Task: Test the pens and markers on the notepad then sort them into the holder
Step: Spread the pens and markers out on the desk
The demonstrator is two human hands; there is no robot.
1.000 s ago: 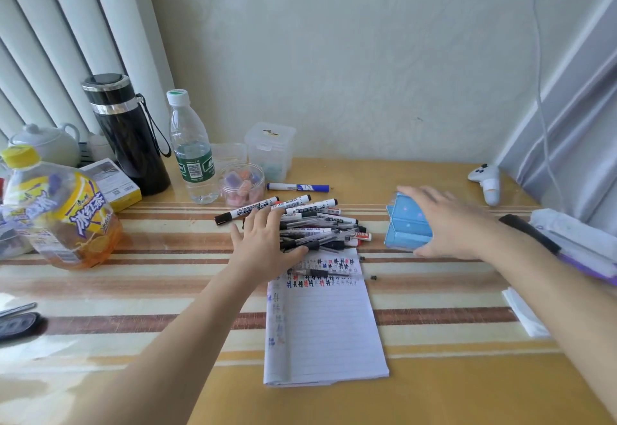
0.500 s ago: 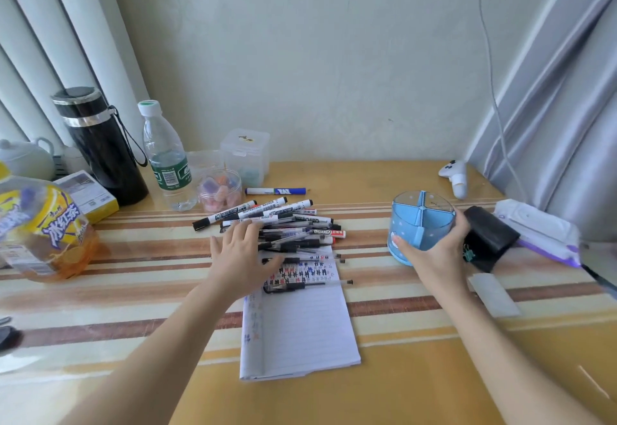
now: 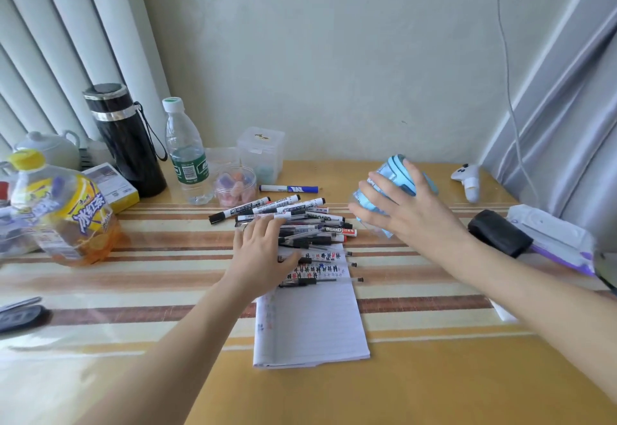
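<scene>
A pile of several pens and whiteboard markers (image 3: 300,221) lies across the top of a lined notepad (image 3: 314,318) with red and black test marks. My left hand (image 3: 263,254) rests flat on the left side of the pile, fingers straight. The round blue holder (image 3: 387,187) is tilted on its side above the table at the right. My right hand (image 3: 407,211) grips it from the near side, fingers spread round its wall. A blue-capped marker (image 3: 288,188) lies apart behind the pile.
Along the back left stand a black flask (image 3: 127,141), a water bottle (image 3: 187,157), a small jar (image 3: 235,186), a clear box (image 3: 260,151) and a yellow drink bottle (image 3: 63,211). A black case (image 3: 499,232) and wipes pack (image 3: 554,241) lie right.
My right hand has lifted the blue holder off the table and tipped it over, moving it left toward the pile. My left hand stays on the pens.
</scene>
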